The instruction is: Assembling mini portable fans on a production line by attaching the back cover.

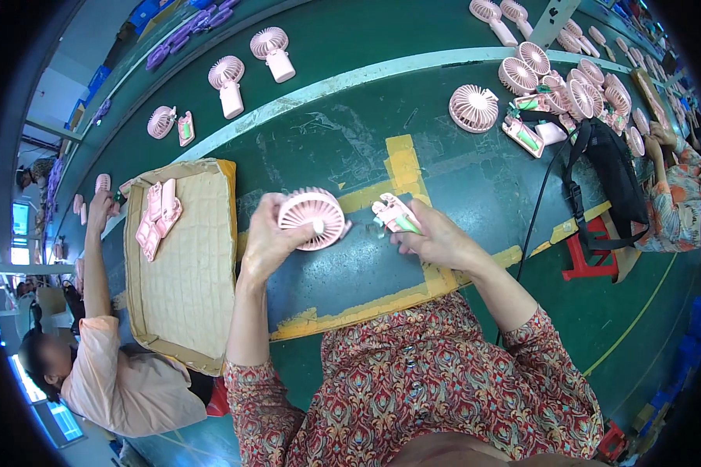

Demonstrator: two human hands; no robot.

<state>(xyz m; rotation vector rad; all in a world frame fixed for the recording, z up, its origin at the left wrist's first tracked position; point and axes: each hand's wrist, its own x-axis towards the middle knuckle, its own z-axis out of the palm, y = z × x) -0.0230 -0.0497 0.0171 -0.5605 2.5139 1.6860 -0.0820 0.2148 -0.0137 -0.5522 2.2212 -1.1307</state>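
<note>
In the head view, the left hand point(266, 241), near the middle of the frame, pinches a pink fan head point(311, 221) by its edge, the thumb lying across the front of the round grille. To its right, just right of centre, the right hand point(442, 235) grips a pink handle piece point(394, 210) between thumb and curled fingers; a green cylinder point(406, 225) shows inside it. The two parts are held apart above the dark tabletop point(335, 284), which is marked with yellow tape point(403, 167).

Left of centre lies a shallow cardboard tray point(179, 300) with pink shell pieces point(158, 218) in its upper part. Two upright fans, one taller in the frame point(273, 54) and one lower point(227, 86), lie at upper left beyond a pale strip point(319, 89). At upper right, a loose grille point(473, 108) lies beside a heap of fan parts point(576, 92), with a black bag point(611, 183) below it. Co-workers are at lower left point(128, 381) and at the right edge point(675, 204).
</note>
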